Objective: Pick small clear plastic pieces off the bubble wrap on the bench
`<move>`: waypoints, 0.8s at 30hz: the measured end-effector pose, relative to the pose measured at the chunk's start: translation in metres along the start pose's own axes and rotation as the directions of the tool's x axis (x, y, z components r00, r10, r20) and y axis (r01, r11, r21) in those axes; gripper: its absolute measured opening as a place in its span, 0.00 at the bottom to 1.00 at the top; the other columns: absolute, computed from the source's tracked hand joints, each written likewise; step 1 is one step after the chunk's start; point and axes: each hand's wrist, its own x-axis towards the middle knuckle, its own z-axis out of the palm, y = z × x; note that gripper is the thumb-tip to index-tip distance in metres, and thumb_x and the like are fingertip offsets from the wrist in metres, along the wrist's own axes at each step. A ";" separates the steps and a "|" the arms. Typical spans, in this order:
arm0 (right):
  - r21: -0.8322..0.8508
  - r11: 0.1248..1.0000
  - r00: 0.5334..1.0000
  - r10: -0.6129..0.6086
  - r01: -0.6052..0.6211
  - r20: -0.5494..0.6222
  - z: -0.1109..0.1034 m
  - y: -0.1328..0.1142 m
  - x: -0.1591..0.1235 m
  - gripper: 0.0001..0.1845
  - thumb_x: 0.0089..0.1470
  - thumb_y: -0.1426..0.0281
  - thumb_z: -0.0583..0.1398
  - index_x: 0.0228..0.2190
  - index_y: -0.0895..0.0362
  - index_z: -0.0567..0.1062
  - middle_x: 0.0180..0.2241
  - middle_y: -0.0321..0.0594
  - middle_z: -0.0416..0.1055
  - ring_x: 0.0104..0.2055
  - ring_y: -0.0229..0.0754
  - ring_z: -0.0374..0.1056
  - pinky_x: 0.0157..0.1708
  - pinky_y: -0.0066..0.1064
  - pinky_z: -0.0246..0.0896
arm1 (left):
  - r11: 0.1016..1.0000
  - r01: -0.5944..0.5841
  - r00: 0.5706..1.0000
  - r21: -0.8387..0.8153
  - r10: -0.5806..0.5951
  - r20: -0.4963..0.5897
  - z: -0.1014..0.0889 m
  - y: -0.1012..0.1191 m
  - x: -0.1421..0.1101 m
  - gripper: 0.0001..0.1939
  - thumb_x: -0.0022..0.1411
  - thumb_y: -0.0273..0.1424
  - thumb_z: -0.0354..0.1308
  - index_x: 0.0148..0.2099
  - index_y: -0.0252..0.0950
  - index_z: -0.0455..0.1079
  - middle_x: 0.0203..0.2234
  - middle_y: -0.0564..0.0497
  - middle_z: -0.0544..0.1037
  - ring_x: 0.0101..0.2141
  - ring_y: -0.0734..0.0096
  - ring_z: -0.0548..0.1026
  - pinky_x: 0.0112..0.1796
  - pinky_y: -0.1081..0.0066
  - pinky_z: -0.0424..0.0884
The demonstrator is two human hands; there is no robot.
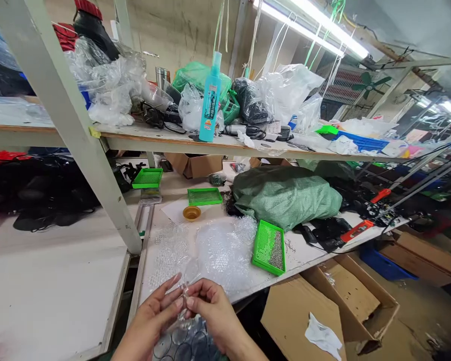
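Note:
My left hand (158, 308) and my right hand (210, 303) meet at the front edge of the workbench. Between their fingertips is a clear plastic piece (191, 271) with a rounded top; its lower part is hidden by the fingers, so its exact kind is unclear. The right thumb and forefinger pinch it, while the left thumb and fingers press on it from the other side. Below the hands lie several clear round discs (184, 346) with dark rims, partly covered by my wrists. Just beyond the fingers, bubble wrap (223, 255) spreads over the bench.
A green tray (265, 243) of small metal parts stands right of the bubble wrap. Behind are a brown bowl (191, 213), another green tray (205, 196) and a large green sack (285, 195). An upper shelf carries a blue bottle (210, 103). Cardboard boxes (304, 316) sit lower right.

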 end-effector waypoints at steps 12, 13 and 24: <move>-0.147 0.982 0.989 -0.129 0.117 -0.070 -0.015 0.009 -0.011 0.10 0.40 0.67 0.58 0.27 0.56 0.64 0.26 0.32 0.58 0.28 0.35 0.54 0.31 0.29 0.49 | 0.942 -0.165 0.972 0.293 0.206 -0.114 -0.005 -0.007 0.028 0.43 0.40 0.37 0.68 0.59 0.31 0.63 0.41 0.40 0.80 0.52 0.52 0.71 0.57 0.56 0.60; -0.106 0.988 0.989 -0.121 0.112 -0.082 -0.019 0.007 -0.014 0.09 0.41 0.66 0.57 0.27 0.56 0.64 0.25 0.31 0.57 0.27 0.34 0.53 0.29 0.28 0.47 | 0.940 -0.160 0.967 0.303 0.211 -0.143 -0.009 -0.001 0.028 0.44 0.39 0.38 0.68 0.59 0.31 0.63 0.41 0.40 0.80 0.51 0.51 0.72 0.57 0.55 0.60; 0.182 0.970 0.987 -0.152 0.160 -0.055 -0.022 0.017 -0.015 0.14 0.40 0.63 0.65 0.26 0.57 0.67 0.21 0.30 0.62 0.22 0.32 0.56 0.24 0.25 0.53 | 0.900 -0.077 0.997 0.428 0.078 0.015 -0.005 0.027 0.034 0.44 0.41 0.46 0.67 0.57 0.31 0.63 0.47 0.36 0.76 0.41 0.56 0.77 0.40 0.65 0.70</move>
